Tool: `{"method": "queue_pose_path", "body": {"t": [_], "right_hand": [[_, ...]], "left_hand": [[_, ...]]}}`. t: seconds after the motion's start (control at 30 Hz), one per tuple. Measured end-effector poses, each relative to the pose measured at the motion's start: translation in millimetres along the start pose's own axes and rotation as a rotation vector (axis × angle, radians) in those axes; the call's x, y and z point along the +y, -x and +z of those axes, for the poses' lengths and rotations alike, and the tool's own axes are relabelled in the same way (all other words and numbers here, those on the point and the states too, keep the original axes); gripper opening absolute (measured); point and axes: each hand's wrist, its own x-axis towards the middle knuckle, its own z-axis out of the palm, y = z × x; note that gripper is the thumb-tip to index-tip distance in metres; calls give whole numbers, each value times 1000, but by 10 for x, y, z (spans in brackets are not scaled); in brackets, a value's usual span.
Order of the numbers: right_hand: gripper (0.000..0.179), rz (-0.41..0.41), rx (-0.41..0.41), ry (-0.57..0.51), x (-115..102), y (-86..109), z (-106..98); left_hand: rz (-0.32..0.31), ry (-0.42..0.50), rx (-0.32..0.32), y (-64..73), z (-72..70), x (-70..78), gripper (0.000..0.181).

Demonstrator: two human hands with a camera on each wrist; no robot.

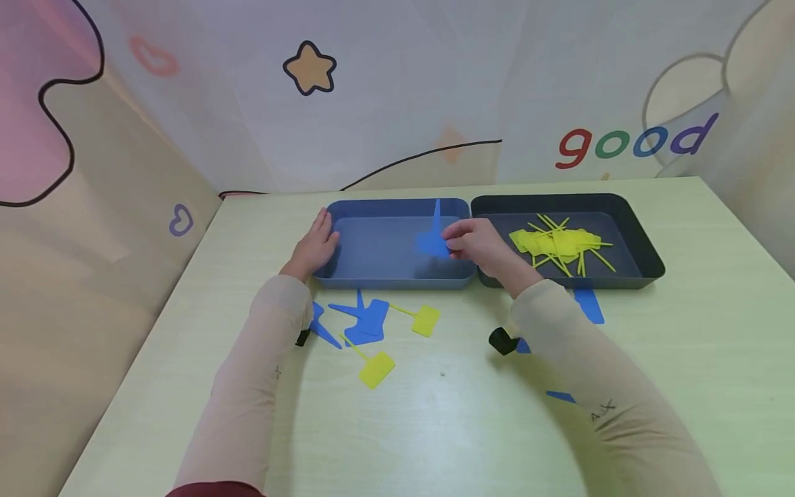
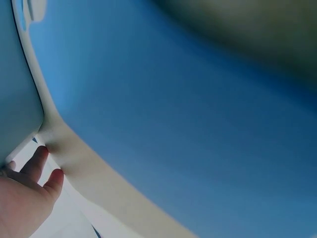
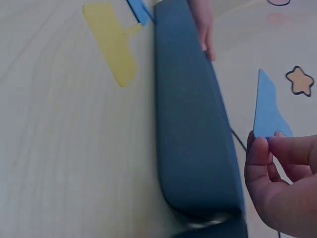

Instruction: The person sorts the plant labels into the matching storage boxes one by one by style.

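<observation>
A blue plastic plant label is upright over the right part of the blue tray. My right hand pinches its wide end between thumb and fingers; the right wrist view also shows the label in the fingertips. My left hand rests on the tray's left end with its fingers fairly straight. In front of the tray lie several blue plant labels, a yellow plant label and another yellow label. My left sleeve partly hides one blue label.
A dark tray stands right beside the blue one, with a heap of yellow plant labels in it. More blue labels lie partly under my right forearm. A printed cloth hangs behind the table.
</observation>
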Motion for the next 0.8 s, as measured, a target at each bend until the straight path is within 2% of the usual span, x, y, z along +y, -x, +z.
{"method": "queue_pose_path", "body": {"t": [0.23, 0.43, 0.57, 0.63, 0.8], "right_hand": [[22, 21, 32, 107, 61, -172, 236], [21, 51, 44, 170, 118, -249, 361], [20, 41, 75, 215, 155, -272, 414], [20, 26, 105, 270, 165, -270, 429], [17, -47, 175, 493, 166, -252, 466]], "left_hand": [[-8, 3, -2, -7, 1, 9, 57], [-1, -3, 3, 4, -7, 13, 57], [-4, -2, 7, 13, -6, 20, 57], [-5, -7, 4, 14, -5, 19, 57], [3, -8, 0, 18, -2, 14, 58]]}}
